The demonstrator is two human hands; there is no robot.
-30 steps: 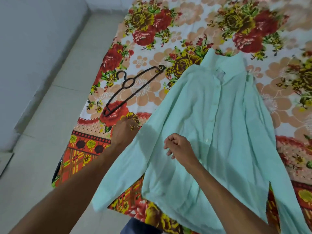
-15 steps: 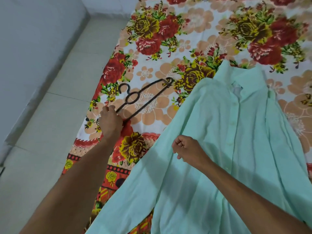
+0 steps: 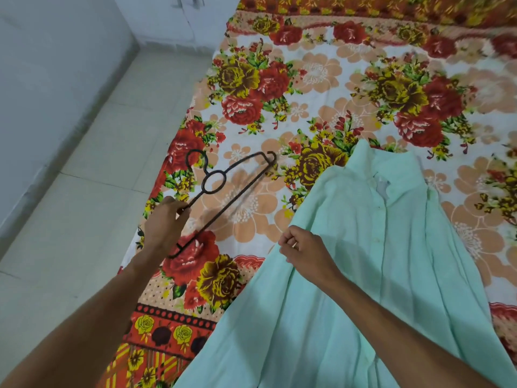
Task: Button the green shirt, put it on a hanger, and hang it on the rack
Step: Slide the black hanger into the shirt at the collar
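The pale green shirt (image 3: 391, 247) lies flat on the flowered bedsheet, collar at the far end, its front placket closed. My right hand (image 3: 305, 249) rests on the shirt's left edge with the fingers curled, pinching the fabric. A black wire hanger (image 3: 223, 191) is to the left of the shirt, lifted slightly off the sheet and casting a shadow. My left hand (image 3: 165, 219) grips the hanger's near end, its hook pointing away to the upper left.
The flowered bedsheet (image 3: 321, 93) covers the bed, whose left edge runs diagonally beside a tiled floor (image 3: 84, 205). A pale wall (image 3: 42, 65) rises at the far left. No rack is in view.
My left hand left the shirt's sleeve, reached to the hanger, closed on its near end and raised it off the sheet. My right hand stayed on the shirt.
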